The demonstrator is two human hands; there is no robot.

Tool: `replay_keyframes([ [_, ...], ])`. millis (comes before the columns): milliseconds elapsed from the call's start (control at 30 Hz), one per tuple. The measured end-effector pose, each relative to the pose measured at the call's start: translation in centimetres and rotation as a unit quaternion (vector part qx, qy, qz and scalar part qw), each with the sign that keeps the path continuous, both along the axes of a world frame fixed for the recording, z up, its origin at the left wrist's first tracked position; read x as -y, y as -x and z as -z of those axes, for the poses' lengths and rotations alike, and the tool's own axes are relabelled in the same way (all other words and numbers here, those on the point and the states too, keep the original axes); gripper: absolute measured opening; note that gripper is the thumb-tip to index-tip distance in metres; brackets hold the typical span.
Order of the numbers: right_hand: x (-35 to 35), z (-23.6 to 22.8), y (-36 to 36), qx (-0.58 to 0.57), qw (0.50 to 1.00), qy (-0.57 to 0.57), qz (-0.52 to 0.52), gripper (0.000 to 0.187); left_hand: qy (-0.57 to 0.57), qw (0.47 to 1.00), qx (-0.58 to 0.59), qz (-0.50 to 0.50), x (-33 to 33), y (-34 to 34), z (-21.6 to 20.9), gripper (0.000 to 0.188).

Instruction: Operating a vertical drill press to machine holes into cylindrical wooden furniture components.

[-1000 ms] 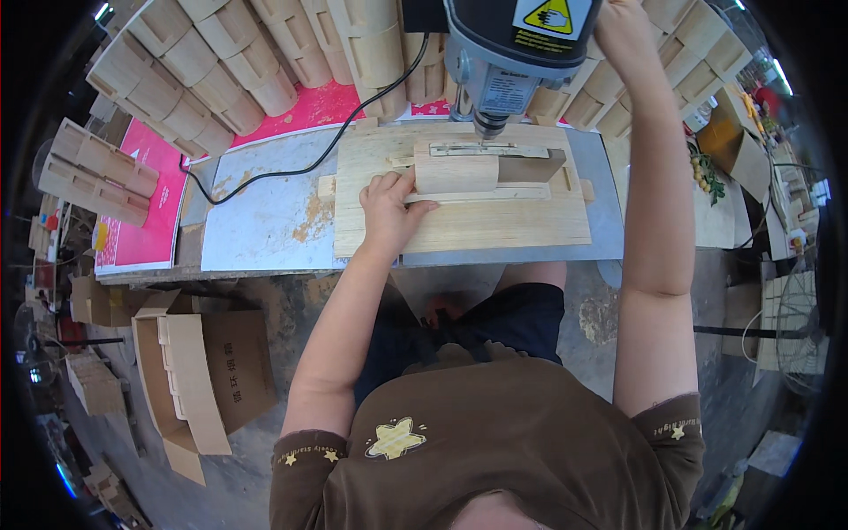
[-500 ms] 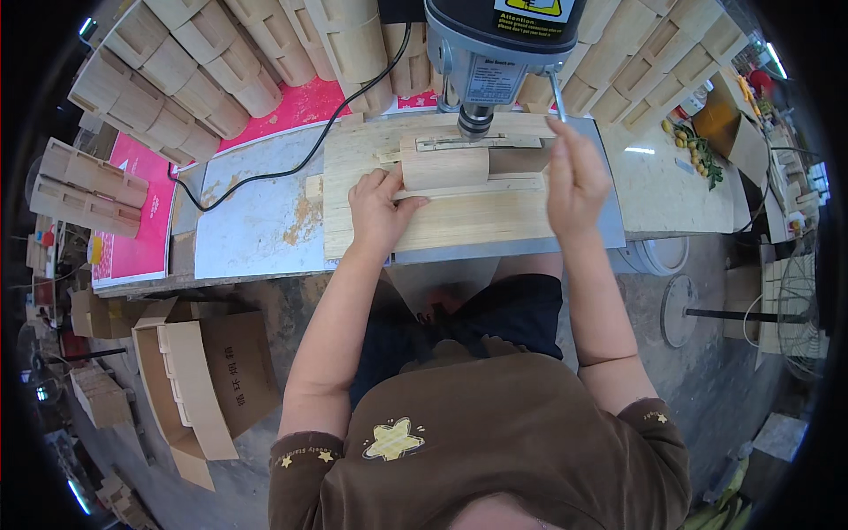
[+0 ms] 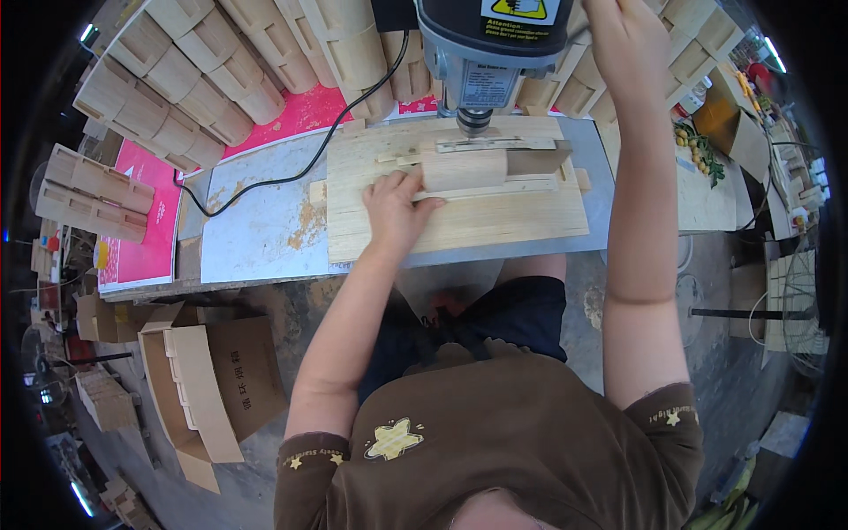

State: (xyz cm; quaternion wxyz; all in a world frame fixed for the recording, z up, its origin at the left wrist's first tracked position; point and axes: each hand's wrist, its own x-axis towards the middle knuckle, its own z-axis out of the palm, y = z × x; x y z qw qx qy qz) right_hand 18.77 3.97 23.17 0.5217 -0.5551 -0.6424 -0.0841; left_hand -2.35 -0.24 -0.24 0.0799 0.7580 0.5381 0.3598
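A pale curved wooden block [image 3: 464, 169] lies in a wooden jig board [image 3: 477, 221] on the bench, beneath the chuck [image 3: 474, 121] of a drill press [image 3: 486, 75]. My left hand [image 3: 395, 208] is closed at the block's left end, its thumb stretched along the front guide strip. Raised at the top edge, my right hand [image 3: 627, 40] is closed round the drill press lever, right of the machine head; the frame cuts off part of its fingers. A dark flat plate [image 3: 541, 161] stands in the jig, right of the block.
Stacked wooden pieces [image 3: 190, 75] line the back of the bench on both sides. A black cable [image 3: 309, 155] loops across the left. On the floor at left stands an open cardboard box [image 3: 243, 380]. Small yellow fruits with leaves [image 3: 698, 155] lie at the right.
My right hand has gone up from beside the jig to the lever at the top edge. The block and my left hand have shifted slightly right along the jig.
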Motion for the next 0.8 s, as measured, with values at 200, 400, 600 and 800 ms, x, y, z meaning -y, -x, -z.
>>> replay_keyframes([
  [200, -5.9, 0.1, -2.0, 0.023, 0.999, -0.005, -0.037, 0.029, 0.055, 0.998, 0.002, 0.01, -0.2, -1.8, -0.3, 0.053],
  [400, 3.6, 3.6, -2.0, -0.023, 0.992, 0.003, -0.124, 0.022, 0.021, 1.0, 0.015, 0.007, -0.2, -1.7, -0.1, 0.043],
  [600, 6.1, 11.7, -0.7, -0.119, 0.985, -0.031, -0.121, 0.013, 0.023, 1.0, 0.013, 0.012, -0.3, -2.1, -0.3, 0.041],
  [800, 3.4, 17.0, -1.2, -0.091, 0.976, -0.128, -0.152, 0.013, 0.018, 1.0, 0.01, 0.017, -0.4, -2.5, -0.4, 0.043],
])
